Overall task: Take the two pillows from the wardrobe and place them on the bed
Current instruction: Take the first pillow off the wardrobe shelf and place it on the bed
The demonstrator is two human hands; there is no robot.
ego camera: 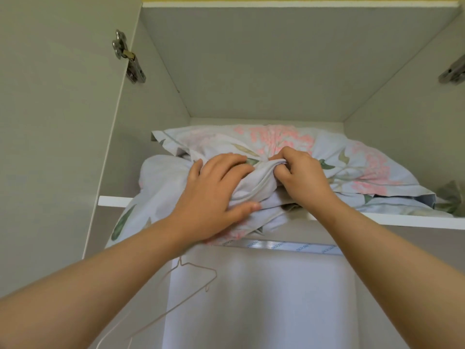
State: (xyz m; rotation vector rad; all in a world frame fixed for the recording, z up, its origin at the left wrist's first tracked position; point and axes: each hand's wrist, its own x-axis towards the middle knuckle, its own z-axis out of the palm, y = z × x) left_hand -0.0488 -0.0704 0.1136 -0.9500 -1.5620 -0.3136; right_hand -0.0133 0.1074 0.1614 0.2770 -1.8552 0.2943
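Head view: two floral pillows lie on the wardrobe shelf (415, 222). The rear pillow (364, 170) rests fully on the shelf, and the front pillow (161, 180) sags over the shelf's front edge at the left. The left hand (216, 197) grips the front pillow, fingers spread over a bunched fold and thumb beneath it. The right hand (302, 175), fingers curled tight, pinches the same fold above the shelf edge. A wire hanger (196, 273) hangs below the shelf.

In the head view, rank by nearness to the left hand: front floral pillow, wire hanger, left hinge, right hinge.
1. White floral fabric pillow, gripped by left hand.
2. Thin wire hanger, below.
3. Silver metal left hinge, high up.
4. Silver metal right hinge, far right.
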